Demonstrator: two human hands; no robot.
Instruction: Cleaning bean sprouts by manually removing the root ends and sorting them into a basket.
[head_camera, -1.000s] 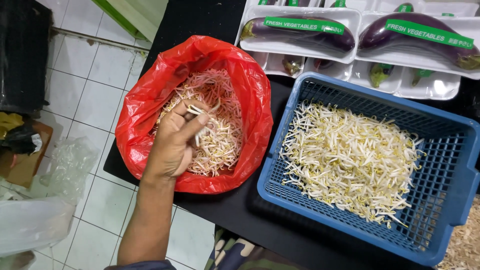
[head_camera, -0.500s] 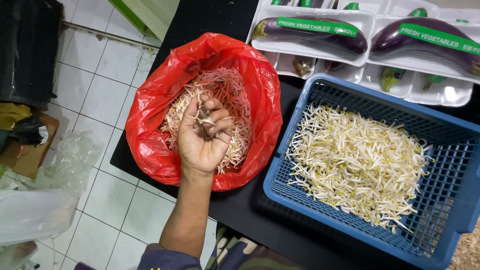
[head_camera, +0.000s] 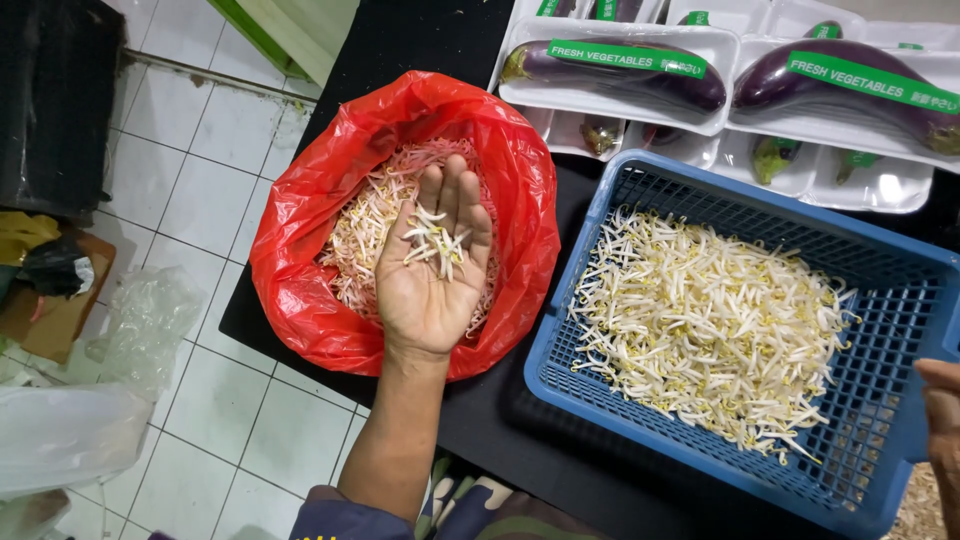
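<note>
My left hand (head_camera: 425, 295) lies palm up over a red plastic bag (head_camera: 300, 270) that is full of bean sprouts (head_camera: 360, 225). A small bunch of sprouts (head_camera: 435, 240) rests on the flat palm and fingers. To the right stands a blue plastic basket (head_camera: 562, 330) with a thick layer of bean sprouts (head_camera: 710, 320) spread inside. Only a sliver of my right hand (head_camera: 942, 420) shows at the frame's right edge, beside the basket's right rim. Whether it touches or grips the rim is not visible.
Bag and basket sit on a black table (head_camera: 500, 420). Behind them lie white foam trays of wrapped purple eggplants (head_camera: 620, 65) (head_camera: 850, 85). To the left is a white tiled floor with clear plastic bags (head_camera: 60, 440) and a black crate (head_camera: 50, 100).
My left hand was down in the bag's sprouts, closed around some. It has lifted, turned palm up and flattened out, showing a few sprouts. My right hand has come into view.
</note>
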